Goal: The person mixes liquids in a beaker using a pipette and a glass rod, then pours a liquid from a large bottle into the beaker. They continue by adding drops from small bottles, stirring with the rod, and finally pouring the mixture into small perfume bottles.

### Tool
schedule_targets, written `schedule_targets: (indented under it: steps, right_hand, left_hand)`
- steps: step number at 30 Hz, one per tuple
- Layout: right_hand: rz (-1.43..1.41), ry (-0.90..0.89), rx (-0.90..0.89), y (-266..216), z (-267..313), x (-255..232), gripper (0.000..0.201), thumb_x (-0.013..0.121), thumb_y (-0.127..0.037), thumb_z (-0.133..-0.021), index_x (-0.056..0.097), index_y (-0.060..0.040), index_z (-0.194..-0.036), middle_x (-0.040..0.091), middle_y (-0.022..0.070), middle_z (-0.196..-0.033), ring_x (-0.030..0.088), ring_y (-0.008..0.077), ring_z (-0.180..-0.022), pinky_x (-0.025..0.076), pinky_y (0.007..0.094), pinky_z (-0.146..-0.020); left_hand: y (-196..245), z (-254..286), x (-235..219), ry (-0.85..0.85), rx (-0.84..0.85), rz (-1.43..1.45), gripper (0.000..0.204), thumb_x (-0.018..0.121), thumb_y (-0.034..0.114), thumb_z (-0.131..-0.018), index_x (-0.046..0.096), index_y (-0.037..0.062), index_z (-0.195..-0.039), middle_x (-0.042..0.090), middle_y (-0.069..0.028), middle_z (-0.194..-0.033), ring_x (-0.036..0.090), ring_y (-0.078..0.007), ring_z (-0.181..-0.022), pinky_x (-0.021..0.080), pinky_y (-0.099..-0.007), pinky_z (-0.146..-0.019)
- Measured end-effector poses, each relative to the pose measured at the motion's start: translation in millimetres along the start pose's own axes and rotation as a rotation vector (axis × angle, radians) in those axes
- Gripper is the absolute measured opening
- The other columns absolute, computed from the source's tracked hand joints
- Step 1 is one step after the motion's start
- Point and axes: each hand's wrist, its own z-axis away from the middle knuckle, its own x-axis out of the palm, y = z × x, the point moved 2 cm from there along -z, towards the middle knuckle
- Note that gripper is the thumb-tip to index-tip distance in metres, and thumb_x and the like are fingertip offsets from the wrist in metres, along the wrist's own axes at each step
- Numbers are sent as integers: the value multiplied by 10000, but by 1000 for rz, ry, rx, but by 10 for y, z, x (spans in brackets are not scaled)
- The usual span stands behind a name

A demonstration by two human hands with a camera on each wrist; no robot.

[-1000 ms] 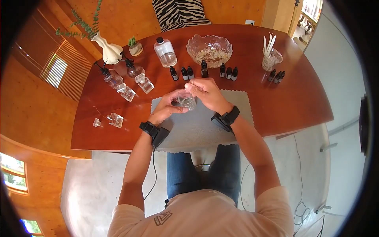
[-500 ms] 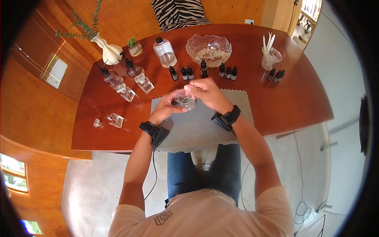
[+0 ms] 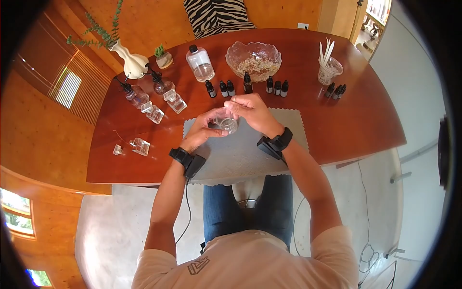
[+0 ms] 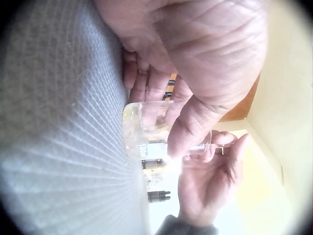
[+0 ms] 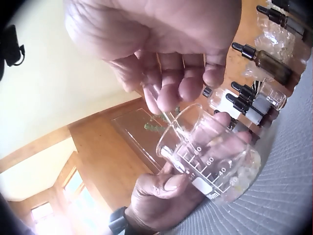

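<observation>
My left hand holds a small clear glass beaker with white measuring marks, its thumb on one side and fingers on the other. The beaker's base is right at the grey textured mat. Pale yellowish, clear contents lie in the bottom. Above the rim, my right hand pinches a thin clear glass rod between thumb and fingertips. The rod slants down through the beaker's mouth, and its lower end is hard to make out through the glass.
Small black-capped dropper bottles line the mat's far side. Behind them stand a clear bottle and a glass bowl. Square glass bottles sit at left, a white vase farther back, and a cup with white strips at right.
My right hand's fingers and the rod have shifted slightly over the beaker's mouth. The left hand keeps its grip in the same place.
</observation>
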Motion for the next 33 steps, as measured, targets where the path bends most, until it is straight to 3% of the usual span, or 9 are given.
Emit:
schedule_targets:
  steps: [3,6,9,12,21,24,27,30,33]
  right_hand:
    - [119,63,-68,-5,-19,-1,364,656,-248,-999,628,30,-765,500,7,-620,428,65,-612,364,286,-539]
    - [34,-36,15,-60,8,-6,356,662,-236,-997,610,30,-765,477,1,-631,403,69,-618,354,291,-539]
    - [46,63,-37,-1,-14,23,353,665,-223,-996,594,31,-762,457,-4,-646,381,72,-625,345,297,-536]
    - [41,-25,-1,-33,-5,-16,350,665,-215,-998,594,33,-761,456,-4,-654,379,70,-628,342,297,-535]
    - [-3,-17,31,-35,11,-7,353,666,-215,-997,591,28,-751,448,-2,-655,378,68,-631,347,293,-534]
    - [55,90,-56,1,-21,14,350,664,-218,-998,606,29,-757,459,-1,-645,390,66,-626,355,290,-536]
    - [42,-33,40,-61,5,-22,348,658,-231,-1002,626,30,-773,479,4,-637,408,66,-619,363,288,-539]
    - [-21,58,-29,-21,-2,31,353,650,-246,-1006,639,32,-788,498,10,-635,421,69,-616,368,290,-542]
    - [31,-36,27,-74,0,-21,352,652,-242,-1005,632,31,-783,497,10,-643,423,70,-625,369,291,-546]
  left_hand:
    - [19,0,17,10,13,11,634,828,40,-772,590,29,-1359,679,-39,-1249,608,-154,-1148,463,-321,-1019]
    - [-9,-2,2,-6,16,2,631,826,38,-777,589,30,-1361,677,-37,-1253,609,-151,-1141,464,-320,-1014]
    - [31,8,27,7,22,10,608,816,41,-775,598,35,-1343,671,-32,-1246,603,-153,-1135,457,-318,-1014]
    - [49,16,41,18,0,39,566,801,49,-767,617,39,-1302,667,-29,-1232,593,-158,-1119,445,-319,-1014]
    - [73,13,40,2,0,22,576,786,34,-764,617,24,-1315,673,-39,-1236,595,-172,-1160,438,-321,-1037]
    - [113,19,63,20,9,35,578,785,34,-763,619,25,-1316,672,-38,-1235,596,-176,-1164,434,-324,-1044]
    - [53,15,45,16,-2,48,580,793,40,-763,619,30,-1317,670,-38,-1233,596,-176,-1159,431,-327,-1047]
    - [51,23,49,22,-13,57,584,803,49,-764,618,34,-1318,671,-35,-1229,596,-174,-1155,431,-326,-1046]
    - [69,28,54,28,-8,49,591,811,56,-764,614,36,-1321,670,-32,-1225,597,-171,-1151,433,-324,-1041]
